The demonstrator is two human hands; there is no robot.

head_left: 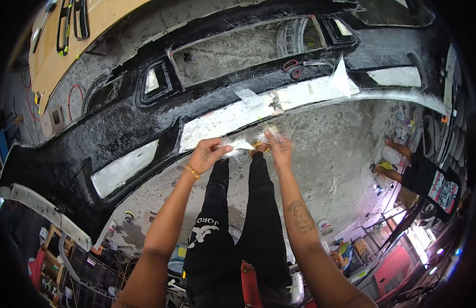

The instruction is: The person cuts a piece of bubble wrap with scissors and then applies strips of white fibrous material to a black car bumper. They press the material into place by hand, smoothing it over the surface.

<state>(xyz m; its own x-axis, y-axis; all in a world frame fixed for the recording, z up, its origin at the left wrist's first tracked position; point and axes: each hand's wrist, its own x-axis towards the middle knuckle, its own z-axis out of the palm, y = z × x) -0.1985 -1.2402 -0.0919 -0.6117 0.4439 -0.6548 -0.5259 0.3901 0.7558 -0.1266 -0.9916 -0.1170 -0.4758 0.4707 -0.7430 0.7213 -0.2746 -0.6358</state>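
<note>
My left hand [211,155] is closed, pinching a frayed white piece of fibreglass mat [239,146] between thumb and fingers. Close beside it, my right hand [278,148] pinches a fluffy tuft of white glass fibres [266,135]. Both are held just off the near edge of a large black car bumper [68,149] with white inset panels. Scissors [294,65] with red handles lie on the bumper. To their right, a pointed white scrap of mat [343,79] rests partly on a white panel. Loose strands are scattered over the black surface.
A wooden board [102,14] at the far left carries several long tools. A person in a dark shirt [435,179] is at the right, near plastic containers [394,155]. Rough concrete floor [345,128] lies below. A bucket [177,259] stands beside my left leg.
</note>
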